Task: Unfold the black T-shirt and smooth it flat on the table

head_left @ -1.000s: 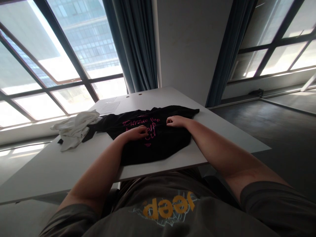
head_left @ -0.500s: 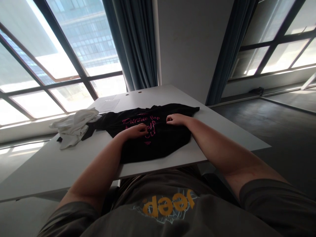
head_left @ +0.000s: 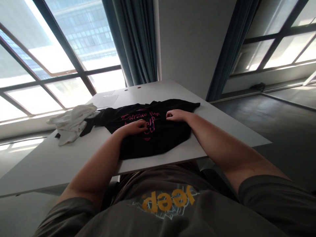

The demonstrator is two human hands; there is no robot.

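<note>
A black T-shirt (head_left: 158, 144) with pink lettering lies spread across the white table (head_left: 81, 164) in front of me. My left hand (head_left: 137, 127) is over the printed part, its fingers curled and closed on the fabric. Further right, my right hand (head_left: 175, 115) pinches the shirt near its right side, fingertips pointing left. The exact folds of cloth between the fingers are too small to make out. One sleeve of the shirt stretches left toward a crumpled white cloth (head_left: 74, 121).
Dark fabric shows beneath the white cloth at the table's left. A flat, clear sheet (head_left: 107, 101) lies near the far edge, by two small round holes. Behind the table stand a blue curtain (head_left: 133, 42), large windows and a grey pillar (head_left: 190, 42).
Both hands stay in almost the same place on the T-shirt. The whole view has shifted slightly, with the table and shirt a little higher in the picture.
</note>
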